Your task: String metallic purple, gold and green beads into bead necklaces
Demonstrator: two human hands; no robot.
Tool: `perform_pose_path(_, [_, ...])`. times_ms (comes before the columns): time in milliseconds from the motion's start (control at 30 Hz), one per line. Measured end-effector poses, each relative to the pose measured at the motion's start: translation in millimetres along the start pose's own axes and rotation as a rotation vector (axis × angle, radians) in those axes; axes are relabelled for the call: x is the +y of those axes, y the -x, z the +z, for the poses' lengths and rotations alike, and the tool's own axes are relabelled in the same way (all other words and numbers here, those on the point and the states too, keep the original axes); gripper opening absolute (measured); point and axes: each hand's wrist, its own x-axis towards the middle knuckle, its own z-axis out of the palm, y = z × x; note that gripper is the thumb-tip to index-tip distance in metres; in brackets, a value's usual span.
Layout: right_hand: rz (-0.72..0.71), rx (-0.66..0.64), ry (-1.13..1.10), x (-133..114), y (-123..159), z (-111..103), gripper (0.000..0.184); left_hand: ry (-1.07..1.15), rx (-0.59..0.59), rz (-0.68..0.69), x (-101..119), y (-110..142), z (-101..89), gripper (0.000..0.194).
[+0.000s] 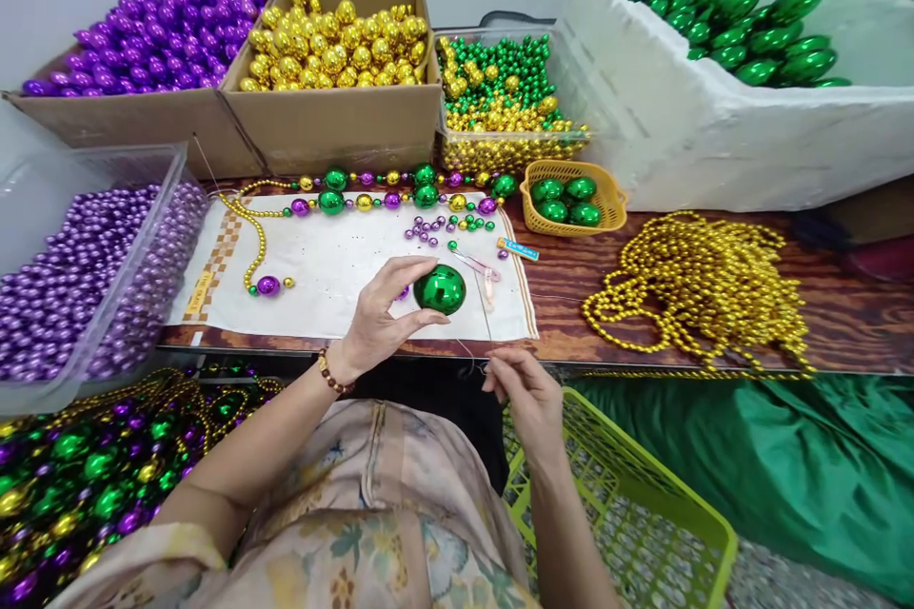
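Note:
Between the thumb and fingers of my left hand (382,312) is a large shiny green bead (440,291), held above the white cloth (328,252). My right hand (525,390) is lower and to the right, with thumb and fingertips pinched on a thin needle (486,314) that points up; pale thread loops near the fingertips. Along the cloth's far edge lies a strung garland (330,202) of green, purple and gold beads. Its gold strand curls down to a purple bead (268,285) at the left. Small loose purple beads (423,226) and scissors (475,265) rest beyond the green bead.
A yellow basket (621,200) holds several large green beads. Gold bead strands (700,285) are heaped at the right. Cardboard boxes (328,128), a bead-filled plastic bin (168,200) and a white foam box (643,143) surround the cloth. A green crate (718,542) stands below the table edge.

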Motion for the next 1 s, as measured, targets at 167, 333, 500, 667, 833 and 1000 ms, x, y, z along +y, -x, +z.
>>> perform_pose_path(167, [-0.032,0.007,-0.082,-2.0,9.7,17.5,0.015,0.086,0.004,-0.13,-1.7,4.2,-0.9,0.056])
perform_pose_path(333, [-0.126,-0.041,-0.003,0.4,25.0,21.5,0.008,0.272,0.087,-0.229,-4.2,2.5,0.5,0.053])
perform_pose_path(500, [-0.186,-0.11,0.073,1.8,36.1,30.1,0.011,0.419,0.162,-0.336,-3.8,-12.5,-3.9,0.046])
perform_pose_path(667, [-0.18,-0.132,0.095,5.0,36.7,37.7,0.012,0.583,0.183,-0.491,1.2,-26.2,-9.4,0.039])
perform_pose_path(833, [-0.167,-0.122,0.108,7.5,34.3,39.8,0.011,0.663,0.195,-0.566,4.4,-29.8,-10.0,0.039])
perform_pose_path(1000, [-0.144,-0.127,0.108,6.2,33.1,41.5,0.012,0.658,0.177,-0.563,-2.7,-27.0,-11.7,0.04])
